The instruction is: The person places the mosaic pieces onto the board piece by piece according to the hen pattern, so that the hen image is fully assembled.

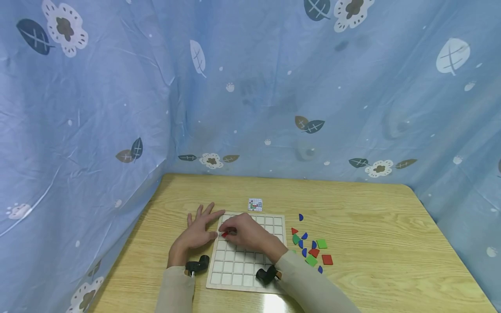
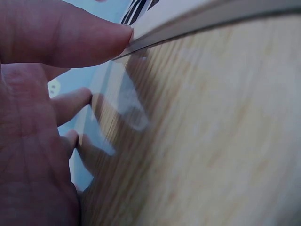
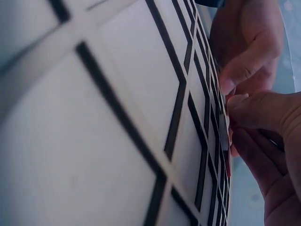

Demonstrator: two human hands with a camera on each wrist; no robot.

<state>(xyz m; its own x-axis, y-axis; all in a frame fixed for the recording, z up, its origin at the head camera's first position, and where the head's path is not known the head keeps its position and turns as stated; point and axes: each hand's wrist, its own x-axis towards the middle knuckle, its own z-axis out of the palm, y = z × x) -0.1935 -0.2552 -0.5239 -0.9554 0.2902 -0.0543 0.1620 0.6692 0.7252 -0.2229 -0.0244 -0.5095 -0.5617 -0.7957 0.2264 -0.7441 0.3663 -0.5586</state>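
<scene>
A white grid board [image 1: 237, 279] with square cells lies on the table. At its left edge my left hand [image 1: 197, 232] rests with fingers spread, the thumb touching the board's rim; the left wrist view shows this thumb [image 2: 94, 40] against the edge. My right hand [image 1: 250, 234] reaches over the upper left cells and pinches a small red piece [image 1: 225, 234] between thumb and fingertips. Fingers mostly cover that piece, so its full shape is hidden. In the right wrist view a bit of red shows at the fingertips of the right hand [image 3: 268, 122].
Right of the board lie several loose pieces: blue half-rounds [image 1: 301, 217], a red triangle [image 1: 294, 231], green squares [image 1: 322, 243], a red square [image 1: 327, 259] and a green rounded piece [image 1: 296, 239]. A small pattern card [image 1: 255, 204] lies behind the board. A blue curtain [image 1: 266, 87] surrounds the table.
</scene>
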